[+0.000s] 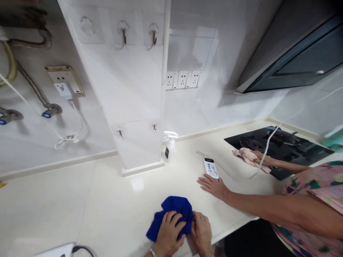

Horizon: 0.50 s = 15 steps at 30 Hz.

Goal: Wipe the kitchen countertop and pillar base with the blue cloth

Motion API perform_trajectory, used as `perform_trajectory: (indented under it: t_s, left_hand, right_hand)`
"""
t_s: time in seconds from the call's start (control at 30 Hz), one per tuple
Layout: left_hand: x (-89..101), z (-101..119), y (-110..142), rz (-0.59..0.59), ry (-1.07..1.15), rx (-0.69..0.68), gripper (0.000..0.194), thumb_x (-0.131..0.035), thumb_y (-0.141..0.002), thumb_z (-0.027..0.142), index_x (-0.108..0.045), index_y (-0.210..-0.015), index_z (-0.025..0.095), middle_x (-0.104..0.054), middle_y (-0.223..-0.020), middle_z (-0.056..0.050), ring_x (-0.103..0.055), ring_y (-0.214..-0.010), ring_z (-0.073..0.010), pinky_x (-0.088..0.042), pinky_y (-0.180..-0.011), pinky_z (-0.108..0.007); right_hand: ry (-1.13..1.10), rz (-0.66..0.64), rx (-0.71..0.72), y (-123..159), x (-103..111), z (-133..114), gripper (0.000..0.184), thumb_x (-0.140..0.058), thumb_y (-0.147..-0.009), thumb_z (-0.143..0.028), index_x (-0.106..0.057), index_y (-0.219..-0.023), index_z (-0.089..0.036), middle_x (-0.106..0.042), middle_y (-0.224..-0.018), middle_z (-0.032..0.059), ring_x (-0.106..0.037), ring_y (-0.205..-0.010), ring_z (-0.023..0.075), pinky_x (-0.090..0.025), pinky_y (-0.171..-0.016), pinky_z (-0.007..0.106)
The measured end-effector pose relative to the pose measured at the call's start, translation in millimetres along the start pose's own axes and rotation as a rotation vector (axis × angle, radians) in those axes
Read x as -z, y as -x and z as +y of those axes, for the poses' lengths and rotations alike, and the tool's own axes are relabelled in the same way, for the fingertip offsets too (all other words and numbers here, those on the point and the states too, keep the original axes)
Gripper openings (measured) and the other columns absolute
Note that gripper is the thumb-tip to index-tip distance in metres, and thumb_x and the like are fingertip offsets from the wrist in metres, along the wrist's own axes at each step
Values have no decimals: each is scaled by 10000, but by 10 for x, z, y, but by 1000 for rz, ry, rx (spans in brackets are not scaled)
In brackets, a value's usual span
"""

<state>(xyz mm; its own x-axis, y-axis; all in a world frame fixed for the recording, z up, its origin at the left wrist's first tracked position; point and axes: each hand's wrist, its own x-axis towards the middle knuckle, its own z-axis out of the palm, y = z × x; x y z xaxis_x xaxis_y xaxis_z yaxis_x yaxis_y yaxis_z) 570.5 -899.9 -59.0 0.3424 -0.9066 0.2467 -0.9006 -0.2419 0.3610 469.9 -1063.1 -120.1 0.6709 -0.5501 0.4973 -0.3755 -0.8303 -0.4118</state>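
A bunched blue cloth [177, 205] lies on the white countertop [112, 200] near its front edge. My left hand [170, 230] presses down on it from above, with the fingers curled into the fabric. At the cloth's right edge, my right hand [201, 230] has its fingers bent around the fabric; the fingertips are partly hidden. Beyond my hands, a white spray bottle [170, 150] stands upright against the wall pillar.
At right, a co-worker's hand [213, 186] lies beside a white power bank [211, 168] with a cable. Their other hand holds a pink cloth [248, 157] on the black cooktop [302, 146]. A range hood [297, 53] overhangs. A white device [57, 251] lies front left.
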Motion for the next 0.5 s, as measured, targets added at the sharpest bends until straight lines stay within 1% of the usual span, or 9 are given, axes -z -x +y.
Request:
perform_trajectory:
  t_s: [0.03,0.1,0.2,0.27,0.37,0.43,0.5]
  left_hand:
    - [36,-57,25,11,-6,10,428,-575,-880,394,-572,-1308,368,-585,-1392,21,-452,-1307,-227,-398,-1119,-450]
    - [111,-229,108,71,-58,66,406,-580,-880,350,-593,-1285,376,-603,-1376,26,-472,-1295,-223,-410,-1104,-441]
    - [248,-628,285,218,-225,218,403,-541,-895,268,-606,-1283,355,-624,-1359,12,-493,-1282,-215,-422,-1080,-428]
    - [370,-951,404,324,-341,309,361,-526,-906,298,-641,-1247,321,-659,-1307,-10,-526,-1237,-224,-440,-1050,-426]
    - [566,-1397,536,439,-452,473,354,-508,-904,370,-685,-1192,266,-680,-1267,-47,-539,-1210,-266,-446,-1036,-455]
    - [656,-1616,578,494,-489,567,391,-451,-913,378,-693,-1184,233,-679,-1261,-78,-542,-1202,-289,-448,-1025,-473]
    - [681,-1771,583,513,-497,637,441,-412,-910,386,-681,-1206,199,-663,-1283,-105,-537,-1210,-305,-453,-1015,-474]
  right_hand:
    - [-6,4,6,6,-13,12,259,-451,-855,-97,-546,-1059,-226,-629,-911,40,-532,-839,213,-423,-784,356]
    - [-15,13,17,18,-38,28,257,-467,-852,-108,-549,-1062,-232,-633,-919,38,-538,-843,214,-425,-786,356]
    - [-24,24,15,25,-71,30,235,-467,-861,-124,-552,-1048,-237,-634,-903,34,-541,-828,210,-424,-768,348]
    - [-26,52,22,18,-90,22,215,-461,-870,-133,-555,-1030,-241,-635,-884,29,-541,-808,202,-425,-755,336]
    - [-18,126,40,-13,-99,2,187,-462,-875,-152,-558,-1009,-242,-637,-858,23,-546,-785,192,-430,-730,315]
    - [-13,138,43,-47,-83,-22,172,-487,-866,-170,-568,-1000,-241,-639,-851,20,-556,-783,187,-437,-727,303]
    - [-9,113,24,-92,-55,-59,152,-519,-845,-194,-588,-971,-245,-635,-833,17,-564,-775,185,-439,-716,293]
